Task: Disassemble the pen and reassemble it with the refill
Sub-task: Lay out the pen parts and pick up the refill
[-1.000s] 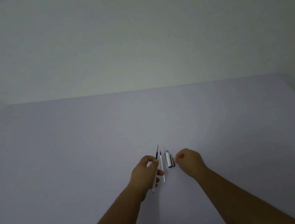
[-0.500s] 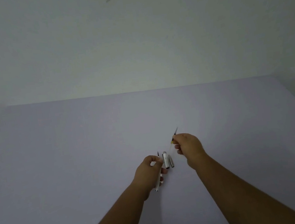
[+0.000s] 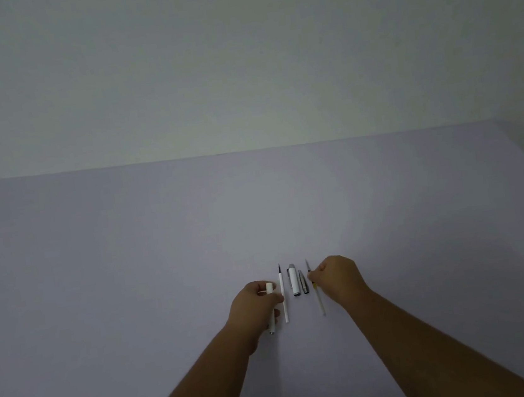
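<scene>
1. My left hand [image 3: 255,301] was closed around the white pen barrel [image 3: 271,309], its open end pointing away from me.
2. My right hand [image 3: 336,276] pinched the thin yellowish refill [image 3: 318,297] near its tip, low over the tabletop [image 3: 132,280]; I could not tell whether it touched.
3. A white refill [image 3: 283,294], the white cap [image 3: 294,280] and a dark tip piece [image 3: 303,281] lay between my hands.
4. I judged the step wanted the right refill chosen, lined up with the barrel mouth and slid in gently, without bending.
</scene>
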The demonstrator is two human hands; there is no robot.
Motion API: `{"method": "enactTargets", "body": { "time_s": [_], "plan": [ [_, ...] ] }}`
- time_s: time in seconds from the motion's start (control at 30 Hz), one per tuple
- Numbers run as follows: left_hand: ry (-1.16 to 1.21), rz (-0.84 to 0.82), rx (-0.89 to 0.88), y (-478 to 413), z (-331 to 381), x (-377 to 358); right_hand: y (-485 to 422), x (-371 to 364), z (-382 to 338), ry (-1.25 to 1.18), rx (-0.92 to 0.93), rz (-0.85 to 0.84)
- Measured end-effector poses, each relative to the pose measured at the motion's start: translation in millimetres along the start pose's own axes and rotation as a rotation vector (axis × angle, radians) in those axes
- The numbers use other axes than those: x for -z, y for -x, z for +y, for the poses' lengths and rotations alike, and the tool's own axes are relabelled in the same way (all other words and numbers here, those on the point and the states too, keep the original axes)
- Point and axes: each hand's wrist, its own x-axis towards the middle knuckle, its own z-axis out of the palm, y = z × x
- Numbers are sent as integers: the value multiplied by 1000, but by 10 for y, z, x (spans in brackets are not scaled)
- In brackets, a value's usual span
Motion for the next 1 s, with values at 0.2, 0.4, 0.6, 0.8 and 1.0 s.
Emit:
{"method": "enactTargets", "body": {
  "time_s": [0.2,0.4,0.6,0.8,1.0],
  "plan": [
    [-30,37,-33,-50,-53,46,22,-5,6,11,16,23],
    [-22,63,-50,-23,-76,131,170,-10,-236,18,142,130],
    [-48,99,-56,22,-126,250,283,-275,-562,475,259,15],
    [-121,140,-59,62,-179,381,363,-405,-621,484,200,0],
    [-234,144,-107,129,-182,432,428,-280,-698,-125,118,113]
  ]
}}
